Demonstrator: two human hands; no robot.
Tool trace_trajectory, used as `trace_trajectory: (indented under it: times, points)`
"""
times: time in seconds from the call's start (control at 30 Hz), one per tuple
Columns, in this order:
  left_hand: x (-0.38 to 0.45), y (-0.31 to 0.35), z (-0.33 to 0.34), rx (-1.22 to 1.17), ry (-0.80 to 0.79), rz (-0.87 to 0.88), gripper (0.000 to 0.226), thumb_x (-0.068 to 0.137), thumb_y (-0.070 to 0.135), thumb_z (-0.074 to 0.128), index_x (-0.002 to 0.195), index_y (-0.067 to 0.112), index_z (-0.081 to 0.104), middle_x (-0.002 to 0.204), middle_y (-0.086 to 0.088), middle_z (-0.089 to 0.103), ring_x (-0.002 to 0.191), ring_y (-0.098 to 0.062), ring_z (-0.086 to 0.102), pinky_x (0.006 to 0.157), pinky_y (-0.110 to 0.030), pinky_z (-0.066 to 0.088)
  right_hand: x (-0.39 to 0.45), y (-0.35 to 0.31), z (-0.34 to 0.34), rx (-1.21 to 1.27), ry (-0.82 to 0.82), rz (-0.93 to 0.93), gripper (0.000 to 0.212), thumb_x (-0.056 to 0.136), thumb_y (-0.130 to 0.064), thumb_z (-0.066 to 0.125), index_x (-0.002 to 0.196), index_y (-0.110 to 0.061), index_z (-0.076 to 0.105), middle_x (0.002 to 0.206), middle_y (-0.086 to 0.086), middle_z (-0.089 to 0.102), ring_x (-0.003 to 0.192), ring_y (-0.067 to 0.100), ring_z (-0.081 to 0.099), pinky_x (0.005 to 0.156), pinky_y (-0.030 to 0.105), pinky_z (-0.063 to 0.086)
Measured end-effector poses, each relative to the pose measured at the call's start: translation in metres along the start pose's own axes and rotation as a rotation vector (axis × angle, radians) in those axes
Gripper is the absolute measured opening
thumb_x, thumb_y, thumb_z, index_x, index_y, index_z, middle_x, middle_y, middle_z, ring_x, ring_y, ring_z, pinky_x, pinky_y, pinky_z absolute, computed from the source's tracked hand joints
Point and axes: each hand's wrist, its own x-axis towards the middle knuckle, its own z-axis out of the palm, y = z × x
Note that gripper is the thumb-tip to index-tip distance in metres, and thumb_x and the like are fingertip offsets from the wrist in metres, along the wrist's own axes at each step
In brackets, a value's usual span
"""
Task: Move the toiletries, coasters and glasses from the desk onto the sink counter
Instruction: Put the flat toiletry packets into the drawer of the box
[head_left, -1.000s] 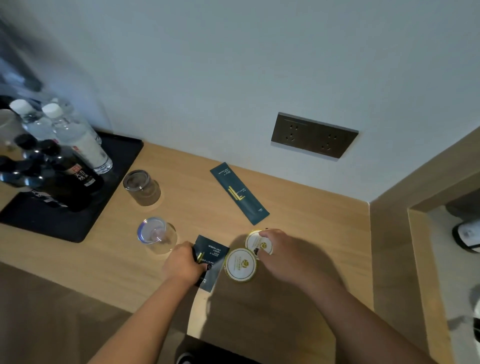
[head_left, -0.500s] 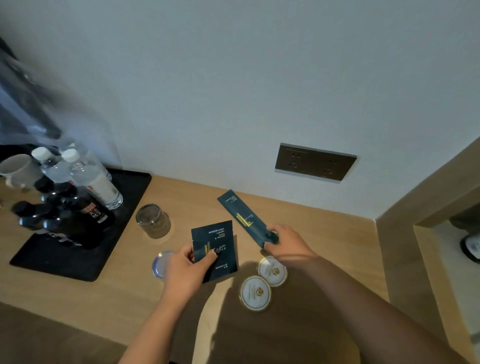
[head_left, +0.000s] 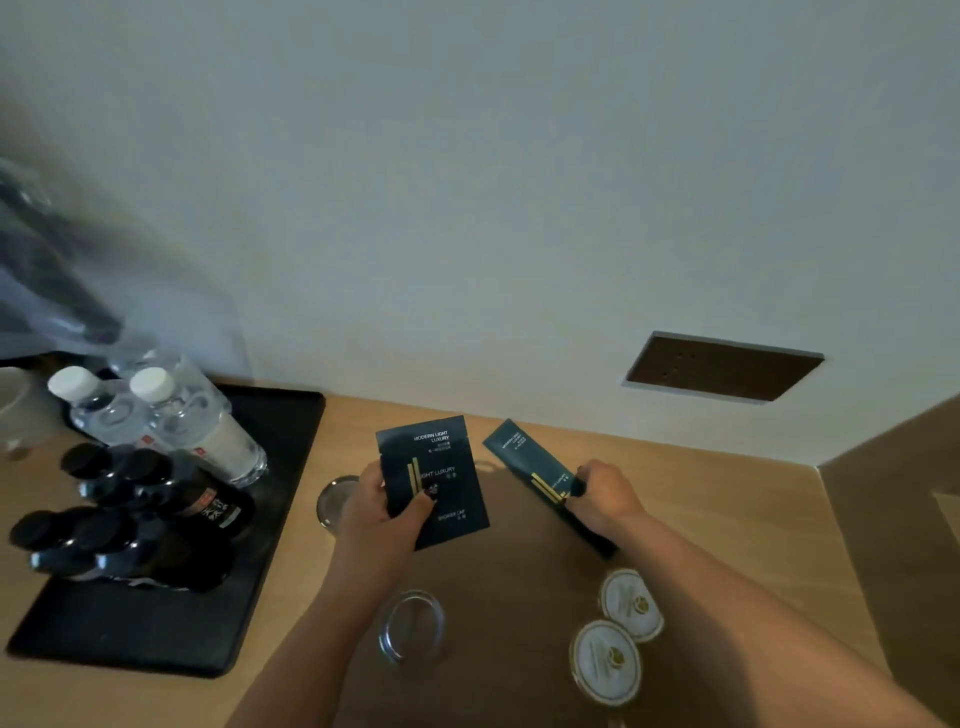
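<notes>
My left hand (head_left: 382, 506) holds two dark square toiletry packets (head_left: 441, 475), fanned one behind the other, lifted above the wooden desk (head_left: 717, 499). My right hand (head_left: 605, 499) grips a long dark toiletry packet (head_left: 530, 465) with gold stripes, also raised off the desk. Two round white coasters (head_left: 621, 639) with gold rims lie on the desk at the lower right, below my right forearm. One clear glass (head_left: 412, 626) stands by my left forearm. A second glass (head_left: 335, 499) shows partly behind my left hand.
A black tray (head_left: 280, 447) at the left carries two clear water bottles (head_left: 171, 415) and several dark bottles (head_left: 130, 514). A white mug (head_left: 10, 410) sits at the far left edge. A wall socket plate (head_left: 722, 366) is above the desk. A wooden side panel (head_left: 893, 499) bounds the right.
My right hand has lifted the long packet off the desk. My left hand raised its square packets higher. The view has tilted, so coasters and glasses now sit lower in frame.
</notes>
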Motion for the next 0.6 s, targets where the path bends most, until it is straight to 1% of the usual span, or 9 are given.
trace_trajectory:
  times: [0.07,0.13,0.2,0.3,0.37,0.5,0.6]
  points:
    - [0.011,-0.002,-0.010,0.010,-0.024,-0.005,0.036,0.089,0.006,0.062,0.121,0.020,0.052,0.106,0.002,0.068,0.096,-0.011,0.067,0.077,-0.030,0.056,0.010,0.000,0.002,-0.049,0.034,0.024,0.029,0.075,-0.023,0.070,0.100,-0.015,0.060,0.108,0.008,0.058,0.097,0.025,0.057,0.086,0.040,0.053]
    - [0.022,-0.004,-0.018,0.028,-0.027,-0.002,0.036,0.089,0.007,0.062,0.120,0.023,0.053,0.106,0.004,0.068,0.096,-0.010,0.067,0.076,-0.028,0.056,0.015,-0.002,0.003,-0.080,0.070,0.041,0.033,0.073,-0.026,0.074,0.102,-0.016,0.060,0.111,0.006,0.054,0.104,0.024,0.053,0.089,0.039,0.051]
    - [0.030,-0.009,-0.025,0.033,-0.046,-0.014,0.035,0.089,0.005,0.062,0.117,0.025,0.055,0.104,0.004,0.070,0.095,-0.010,0.069,0.080,-0.032,0.057,0.019,-0.004,0.006,-0.103,0.081,0.068,0.040,0.071,-0.027,0.077,0.105,-0.018,0.059,0.113,0.005,0.049,0.110,0.025,0.048,0.093,0.041,0.049]
    - [0.042,-0.017,-0.034,0.048,-0.087,-0.024,0.035,0.087,0.003,0.064,0.112,0.027,0.058,0.105,0.003,0.072,0.095,-0.011,0.070,0.086,-0.039,0.056,0.023,-0.005,0.012,-0.112,0.080,0.098,0.043,0.071,-0.023,0.076,0.111,-0.018,0.058,0.115,0.008,0.048,0.114,0.029,0.045,0.094,0.041,0.047]
    - [0.049,-0.021,-0.040,0.060,-0.105,-0.029,0.037,0.087,0.003,0.064,0.108,0.032,0.058,0.105,0.003,0.072,0.096,-0.012,0.069,0.086,-0.040,0.056,0.026,-0.006,0.017,-0.107,0.073,0.101,0.042,0.075,-0.019,0.072,0.114,-0.016,0.057,0.116,0.011,0.052,0.116,0.031,0.044,0.095,0.041,0.046]
    - [0.054,-0.023,-0.046,0.060,-0.127,-0.025,0.039,0.087,0.001,0.063,0.104,0.035,0.056,0.103,0.004,0.071,0.095,-0.010,0.069,0.083,-0.034,0.056,0.025,-0.008,0.024,-0.126,0.073,0.084,0.041,0.075,-0.017,0.069,0.115,-0.017,0.060,0.115,0.012,0.057,0.113,0.032,0.048,0.092,0.037,0.047]
    - [0.055,-0.023,-0.050,0.034,-0.136,-0.019,0.040,0.087,0.001,0.063,0.116,0.027,0.054,0.106,0.004,0.070,0.097,-0.011,0.068,0.084,-0.035,0.056,0.015,-0.013,0.028,-0.095,0.079,0.062,0.036,0.082,-0.008,0.061,0.117,-0.016,0.062,0.114,0.012,0.057,0.105,0.031,0.055,0.086,0.036,0.049]
